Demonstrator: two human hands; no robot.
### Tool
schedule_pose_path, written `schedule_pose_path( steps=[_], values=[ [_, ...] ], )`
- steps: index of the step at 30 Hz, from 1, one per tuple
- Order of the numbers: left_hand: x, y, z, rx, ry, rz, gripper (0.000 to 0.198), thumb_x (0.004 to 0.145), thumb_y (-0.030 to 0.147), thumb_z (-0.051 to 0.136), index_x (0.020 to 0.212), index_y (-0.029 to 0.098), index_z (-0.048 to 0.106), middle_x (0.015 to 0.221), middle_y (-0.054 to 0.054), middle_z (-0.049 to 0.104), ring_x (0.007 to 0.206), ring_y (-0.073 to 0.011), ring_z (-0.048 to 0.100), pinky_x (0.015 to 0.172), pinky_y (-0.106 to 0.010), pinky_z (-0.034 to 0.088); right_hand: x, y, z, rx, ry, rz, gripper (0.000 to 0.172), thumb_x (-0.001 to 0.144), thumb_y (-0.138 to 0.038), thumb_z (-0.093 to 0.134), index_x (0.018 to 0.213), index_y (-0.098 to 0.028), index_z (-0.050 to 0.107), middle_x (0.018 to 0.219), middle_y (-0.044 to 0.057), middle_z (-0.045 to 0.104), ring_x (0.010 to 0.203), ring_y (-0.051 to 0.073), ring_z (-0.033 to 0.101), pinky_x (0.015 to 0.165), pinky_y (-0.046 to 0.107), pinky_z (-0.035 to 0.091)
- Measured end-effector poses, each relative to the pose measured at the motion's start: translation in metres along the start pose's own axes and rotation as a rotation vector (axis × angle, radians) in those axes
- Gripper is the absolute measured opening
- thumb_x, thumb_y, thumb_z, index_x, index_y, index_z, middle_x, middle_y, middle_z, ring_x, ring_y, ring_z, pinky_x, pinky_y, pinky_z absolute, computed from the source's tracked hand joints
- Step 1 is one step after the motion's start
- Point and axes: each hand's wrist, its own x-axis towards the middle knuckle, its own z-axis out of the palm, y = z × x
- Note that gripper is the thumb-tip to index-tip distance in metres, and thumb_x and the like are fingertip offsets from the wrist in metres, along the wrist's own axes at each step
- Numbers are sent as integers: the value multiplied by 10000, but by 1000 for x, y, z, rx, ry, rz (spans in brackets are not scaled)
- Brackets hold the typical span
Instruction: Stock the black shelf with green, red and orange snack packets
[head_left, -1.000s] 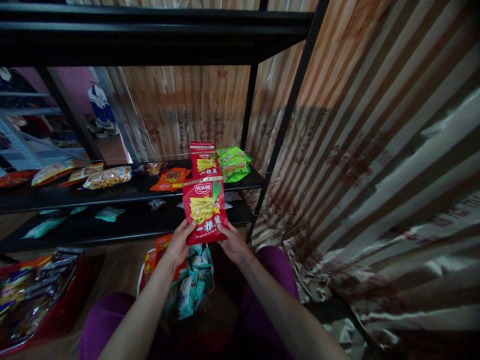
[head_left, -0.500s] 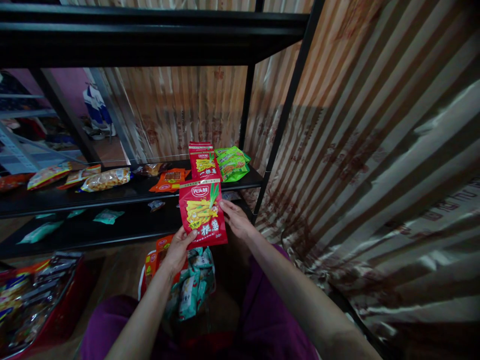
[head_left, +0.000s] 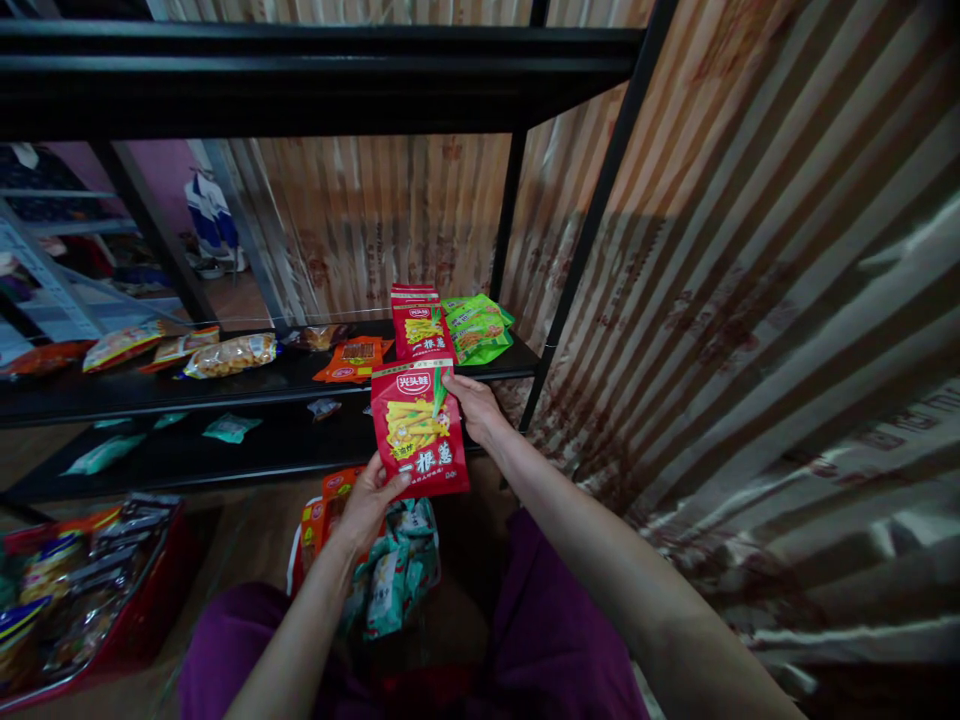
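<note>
A red snack bag (head_left: pixel 418 425) with yellow sticks printed on it is held upright between both hands, in front of the shelf edge. My left hand (head_left: pixel 367 505) grips its lower left corner, thumb on the front. My right hand (head_left: pixel 472 405) pinches its upper right edge. Just behind, more red bags (head_left: pixel 421 328) of the same kind lie stacked on the black shelf (head_left: pixel 300 385). Green bags (head_left: pixel 477 328) lie to their right, and an orange bag (head_left: pixel 351 358) to their left.
Further left on the shelf lie several snack bags (head_left: pixel 232 356). Teal packets (head_left: pixel 231 428) lie on the lower shelf. Below my hands stands a basket of teal packs (head_left: pixel 386 590) and orange ones. A red crate (head_left: pixel 142 610) is at lower left; corrugated sheeting (head_left: pixel 712 330) rises at right.
The view has shifted slightly, so the shelf and its bags appear further right. Both hands keep hold of the red bag, and my right hand's grip sits a little higher on its edge.
</note>
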Motion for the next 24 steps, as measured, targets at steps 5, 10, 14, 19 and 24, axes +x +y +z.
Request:
schedule_pose_path(
  steps=[5,10,14,19,24],
  values=[
    [-3,1,1,-11,32,46,527,579,247,819,1059,197,609,1046,-58,697,935,-197,656,854,-322,508,-1,-1,-1,-13,-55,32,371,545,-420,827,805,-199,680,713,-3,721,627,156,658,617,273,522],
    [0,4,3,-35,72,69,554,584,249,815,1092,213,598,1047,-54,693,937,-201,662,831,-310,523,-13,2,-9,-121,-121,84,340,558,-401,824,799,-203,690,798,6,732,717,149,665,675,252,505],
    [4,6,7,-49,58,73,528,599,240,806,1087,219,605,1043,-44,691,935,-192,661,836,-309,525,-21,6,-14,-146,-175,129,351,552,-383,826,820,-192,704,816,20,738,710,172,672,703,296,520],
    [7,4,9,-60,36,91,486,619,214,794,1068,209,609,1054,-31,689,949,-174,653,888,-301,502,-19,10,-17,-157,-118,120,327,541,-364,833,776,-177,704,736,25,733,632,170,664,621,283,524],
    [8,4,13,-82,67,77,512,598,208,806,1071,199,611,1053,-44,692,991,-200,647,907,-329,499,-12,12,-17,-121,-82,114,351,539,-352,839,800,-165,699,701,25,727,611,173,662,616,296,534]
  ],
)
